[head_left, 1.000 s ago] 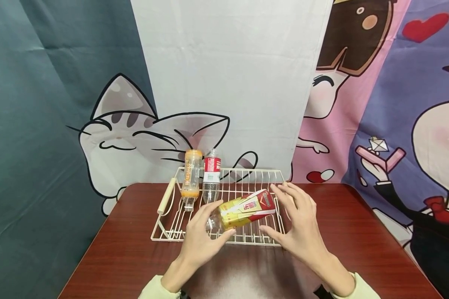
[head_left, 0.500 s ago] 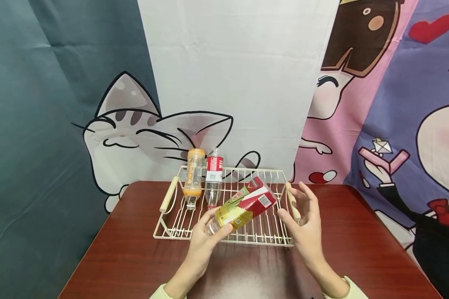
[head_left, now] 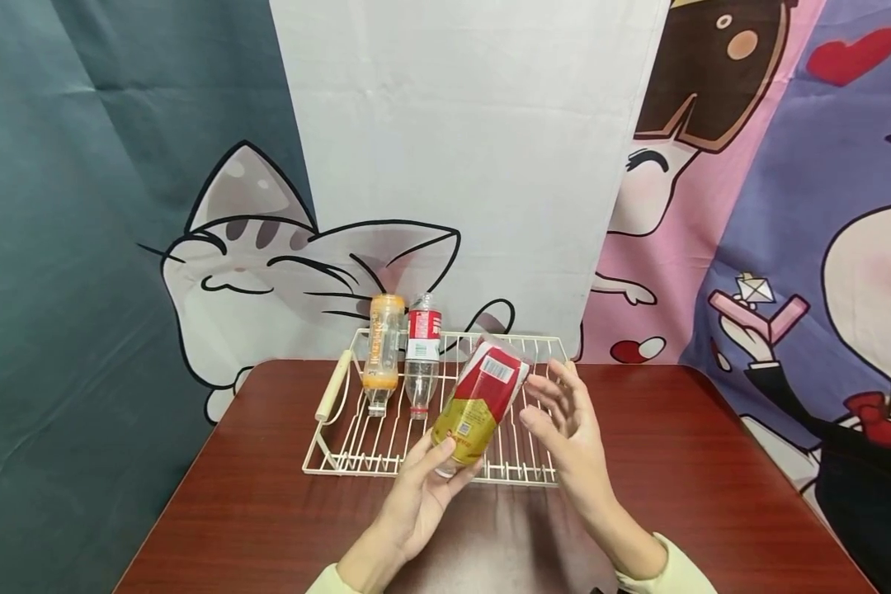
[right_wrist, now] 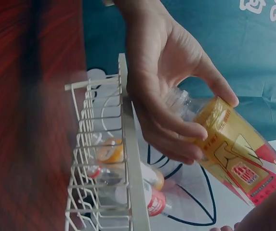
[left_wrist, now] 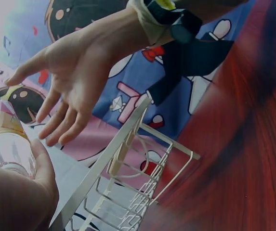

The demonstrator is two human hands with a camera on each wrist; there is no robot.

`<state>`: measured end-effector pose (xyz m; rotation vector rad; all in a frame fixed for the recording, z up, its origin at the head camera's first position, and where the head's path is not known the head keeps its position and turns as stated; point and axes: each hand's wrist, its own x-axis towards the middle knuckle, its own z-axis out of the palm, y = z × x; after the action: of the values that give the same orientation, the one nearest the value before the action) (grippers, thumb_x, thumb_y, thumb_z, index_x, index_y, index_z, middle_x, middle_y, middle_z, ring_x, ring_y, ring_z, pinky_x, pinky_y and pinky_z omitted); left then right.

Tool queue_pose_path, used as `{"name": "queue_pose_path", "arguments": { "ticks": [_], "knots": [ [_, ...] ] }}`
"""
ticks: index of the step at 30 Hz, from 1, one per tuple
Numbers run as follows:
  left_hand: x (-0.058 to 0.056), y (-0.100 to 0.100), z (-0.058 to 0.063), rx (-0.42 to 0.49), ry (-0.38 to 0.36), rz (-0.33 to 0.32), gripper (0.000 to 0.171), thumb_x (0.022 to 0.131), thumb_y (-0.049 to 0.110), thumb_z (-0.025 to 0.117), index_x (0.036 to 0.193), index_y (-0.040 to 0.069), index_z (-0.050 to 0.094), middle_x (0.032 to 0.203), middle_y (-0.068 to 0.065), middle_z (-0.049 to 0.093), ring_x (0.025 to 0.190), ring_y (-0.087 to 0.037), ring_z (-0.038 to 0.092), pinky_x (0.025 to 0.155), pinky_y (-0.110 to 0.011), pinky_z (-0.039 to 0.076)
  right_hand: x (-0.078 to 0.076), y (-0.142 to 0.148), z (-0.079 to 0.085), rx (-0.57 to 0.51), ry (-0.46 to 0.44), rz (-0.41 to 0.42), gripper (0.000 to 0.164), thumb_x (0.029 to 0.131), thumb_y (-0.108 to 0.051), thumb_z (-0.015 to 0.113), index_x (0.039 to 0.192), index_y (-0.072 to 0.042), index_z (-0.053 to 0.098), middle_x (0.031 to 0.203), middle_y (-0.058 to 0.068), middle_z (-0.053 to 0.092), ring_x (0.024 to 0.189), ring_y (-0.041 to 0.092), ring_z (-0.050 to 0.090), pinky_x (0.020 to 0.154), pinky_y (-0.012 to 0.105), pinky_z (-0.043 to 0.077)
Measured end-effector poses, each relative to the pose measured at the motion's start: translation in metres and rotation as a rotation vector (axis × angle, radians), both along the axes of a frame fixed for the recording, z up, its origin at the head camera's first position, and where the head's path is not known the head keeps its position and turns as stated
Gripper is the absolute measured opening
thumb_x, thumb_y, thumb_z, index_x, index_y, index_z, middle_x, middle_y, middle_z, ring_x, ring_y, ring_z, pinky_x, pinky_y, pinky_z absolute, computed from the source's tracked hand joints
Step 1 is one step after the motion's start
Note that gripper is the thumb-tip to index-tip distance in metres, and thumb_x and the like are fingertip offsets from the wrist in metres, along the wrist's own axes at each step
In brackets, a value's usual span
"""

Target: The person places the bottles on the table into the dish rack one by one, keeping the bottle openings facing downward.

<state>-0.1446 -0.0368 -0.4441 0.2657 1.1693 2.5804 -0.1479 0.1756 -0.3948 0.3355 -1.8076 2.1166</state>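
My left hand (head_left: 419, 495) grips a clear plastic bottle (head_left: 478, 404) with a yellow and red label around its neck end. The bottle is held tilted above the rack, base up and away from me. In the right wrist view, the left thumb and fingers curl round the bottle's shoulder, by its clear neck (right_wrist: 178, 101). My right hand (head_left: 575, 437) is just right of the bottle's base, its fingers loosely bent and apart. The left wrist view shows this right hand (left_wrist: 77, 77) with spread fingers and nothing in its palm.
A cream wire rack (head_left: 356, 473) stands on the brown table (head_left: 245, 487). Toward its left side lean an orange-trimmed bottle (head_left: 383, 346) and a red-labelled bottle (head_left: 422, 355), both neck down. A cartoon-printed curtain (head_left: 468, 148) hangs behind the table.
The left hand has turned the bottle from nearly level to steeper, its barcode side now showing. The right hand moved right, away from the base, then back left close to it.
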Motion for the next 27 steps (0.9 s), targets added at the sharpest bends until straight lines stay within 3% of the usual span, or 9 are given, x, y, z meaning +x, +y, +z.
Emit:
{"name": "queue_pose_path", "arguments": {
  "ticks": [4,8,12,27],
  "knots": [
    [0.001,0.004,0.0,-0.028,0.048,-0.004,0.058,0.108,0.012,0.064,0.159,-0.005,0.043,0.139,-0.012,0.064,0.127,-0.023,0.068,0.114,-0.043,0.054,-0.003,-0.004,0.002,0.013,-0.067,0.029,0.077,0.1,0.002,0.069,0.169,-0.002,0.035,0.156,0.013,0.049,0.13,0.013,0.063,0.106,0.022,0.055],
    [0.002,0.006,0.001,-0.061,0.095,0.001,0.061,0.105,0.01,0.066,0.158,-0.005,0.04,0.141,-0.012,0.062,0.128,-0.023,0.067,0.115,-0.044,0.054,-0.004,-0.009,0.004,0.016,-0.112,0.049,0.075,0.1,0.001,0.07,0.167,-0.001,0.036,0.146,0.011,0.058,0.126,0.014,0.067,0.102,0.024,0.057],
    [0.004,0.007,0.0,-0.079,0.117,-0.001,0.052,0.105,0.008,0.067,0.15,-0.001,0.045,0.141,-0.011,0.062,0.128,-0.023,0.067,0.114,-0.041,0.055,-0.003,-0.013,0.006,-0.012,-0.087,0.059,0.067,0.1,0.001,0.071,0.16,-0.002,0.041,0.139,0.005,0.067,0.127,0.016,0.069,0.102,0.026,0.058],
    [0.006,0.006,0.003,-0.105,0.166,0.013,0.049,0.103,0.007,0.068,0.147,0.003,0.047,0.141,-0.01,0.062,0.127,-0.022,0.068,0.111,-0.04,0.057,-0.004,-0.019,0.01,-0.021,-0.087,0.046,0.06,0.103,0.003,0.068,0.157,-0.006,0.044,0.137,0.002,0.069,0.126,0.014,0.068,0.103,0.026,0.058]
  ]
}}
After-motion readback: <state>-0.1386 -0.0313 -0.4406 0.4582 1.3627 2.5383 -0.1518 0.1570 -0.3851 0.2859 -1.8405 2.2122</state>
